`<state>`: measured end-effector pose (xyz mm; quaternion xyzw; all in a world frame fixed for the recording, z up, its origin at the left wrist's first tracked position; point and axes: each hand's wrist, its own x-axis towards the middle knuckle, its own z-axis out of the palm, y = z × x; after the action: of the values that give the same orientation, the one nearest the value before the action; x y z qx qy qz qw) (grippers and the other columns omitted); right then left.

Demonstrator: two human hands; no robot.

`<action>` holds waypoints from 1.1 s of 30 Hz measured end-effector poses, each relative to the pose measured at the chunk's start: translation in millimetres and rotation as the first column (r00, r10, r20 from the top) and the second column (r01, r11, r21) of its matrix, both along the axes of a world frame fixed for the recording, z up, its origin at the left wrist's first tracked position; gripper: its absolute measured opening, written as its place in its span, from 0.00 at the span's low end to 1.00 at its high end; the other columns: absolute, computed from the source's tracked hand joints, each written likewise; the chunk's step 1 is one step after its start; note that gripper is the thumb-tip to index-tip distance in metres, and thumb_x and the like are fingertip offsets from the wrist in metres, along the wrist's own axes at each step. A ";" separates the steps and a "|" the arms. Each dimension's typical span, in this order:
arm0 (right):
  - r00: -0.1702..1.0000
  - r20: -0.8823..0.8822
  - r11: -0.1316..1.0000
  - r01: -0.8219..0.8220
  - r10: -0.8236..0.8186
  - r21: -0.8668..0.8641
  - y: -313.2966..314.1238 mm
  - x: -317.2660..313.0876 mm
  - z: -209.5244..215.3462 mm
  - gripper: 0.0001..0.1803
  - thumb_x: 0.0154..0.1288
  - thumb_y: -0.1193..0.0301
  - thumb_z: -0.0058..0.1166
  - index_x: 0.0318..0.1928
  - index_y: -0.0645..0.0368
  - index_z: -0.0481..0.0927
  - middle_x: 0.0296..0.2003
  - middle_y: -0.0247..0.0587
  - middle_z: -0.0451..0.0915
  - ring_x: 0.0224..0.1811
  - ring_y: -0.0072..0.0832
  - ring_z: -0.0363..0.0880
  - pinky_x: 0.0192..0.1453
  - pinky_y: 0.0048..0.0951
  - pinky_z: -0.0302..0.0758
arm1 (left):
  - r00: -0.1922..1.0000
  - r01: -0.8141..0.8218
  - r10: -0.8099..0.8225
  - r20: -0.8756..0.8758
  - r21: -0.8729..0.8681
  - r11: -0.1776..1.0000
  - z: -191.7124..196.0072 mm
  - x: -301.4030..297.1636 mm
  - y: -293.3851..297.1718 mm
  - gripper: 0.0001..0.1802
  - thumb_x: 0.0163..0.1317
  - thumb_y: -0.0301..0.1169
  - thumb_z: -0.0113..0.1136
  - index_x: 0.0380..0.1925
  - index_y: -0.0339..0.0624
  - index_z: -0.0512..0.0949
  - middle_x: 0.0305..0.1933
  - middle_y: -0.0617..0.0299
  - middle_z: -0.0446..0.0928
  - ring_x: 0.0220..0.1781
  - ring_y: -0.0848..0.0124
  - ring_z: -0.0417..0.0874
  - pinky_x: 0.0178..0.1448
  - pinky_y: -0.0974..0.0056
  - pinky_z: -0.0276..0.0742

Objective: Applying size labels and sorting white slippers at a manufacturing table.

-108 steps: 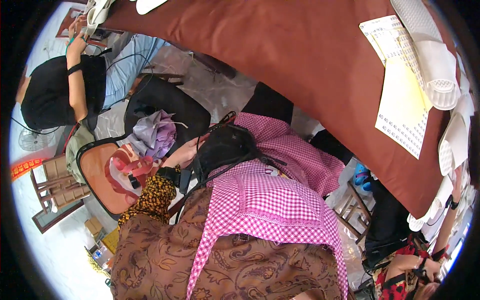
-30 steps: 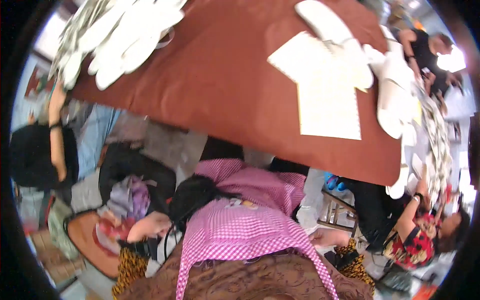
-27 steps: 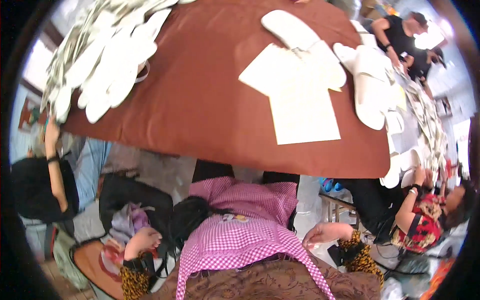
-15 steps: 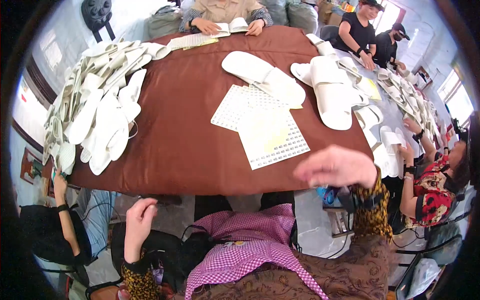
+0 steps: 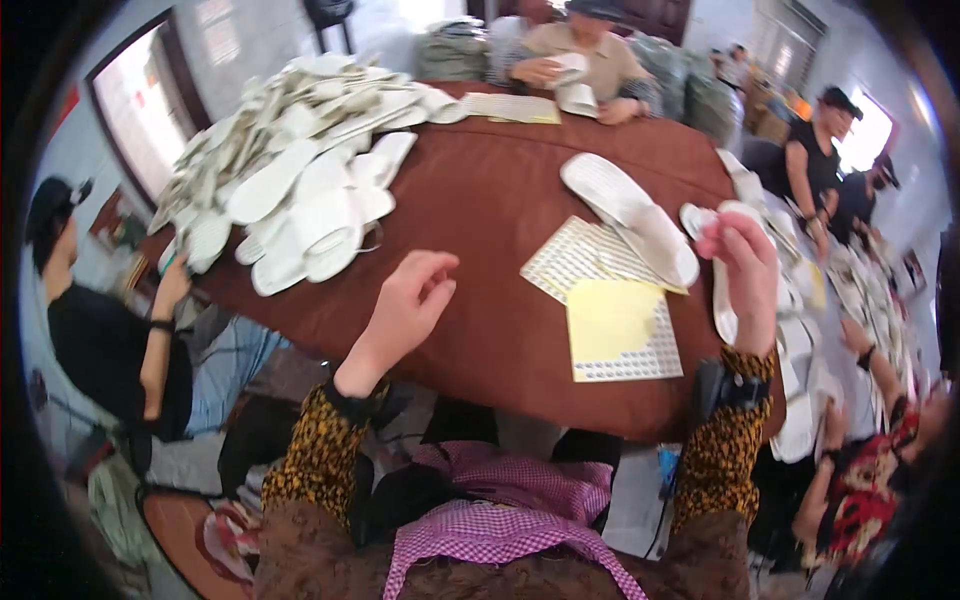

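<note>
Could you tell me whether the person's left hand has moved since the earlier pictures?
Yes. The left hand has risen from below the brown table's edge to over its top.

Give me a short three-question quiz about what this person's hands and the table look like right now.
1. True or false: the left hand holds a white slipper sole.
2. Which does the right hand touch? A) a white sole at the table's right side; B) the yellow sheet; C) the big heap of white soles.
3. Fill in: the cloth on the table is coloured ____.

Key:
1. False; it hovers empty, fingers loosely curled, over the cloth.
2. A.
3. Reddish brown.
</note>
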<state>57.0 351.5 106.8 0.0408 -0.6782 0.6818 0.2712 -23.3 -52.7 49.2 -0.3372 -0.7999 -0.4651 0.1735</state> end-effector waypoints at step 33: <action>0.685 0.135 0.559 0.446 -0.716 0.699 38.0 -73.1 -116.3 0.28 0.52 0.64 0.59 0.54 0.63 0.74 0.49 0.58 0.78 0.53 0.49 0.76 0.57 0.42 0.72 | 0.770 0.364 -0.466 0.435 0.301 0.882 -14.5 -46.8 162.7 0.24 0.63 0.23 0.53 0.61 0.31 0.66 0.57 0.52 0.72 0.56 0.67 0.75 0.59 0.64 0.71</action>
<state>-16.1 389.5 -9.5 -0.2476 -0.8740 0.2808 0.3098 -70.1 110.0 34.7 -0.3563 -0.6716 -0.6399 -0.1122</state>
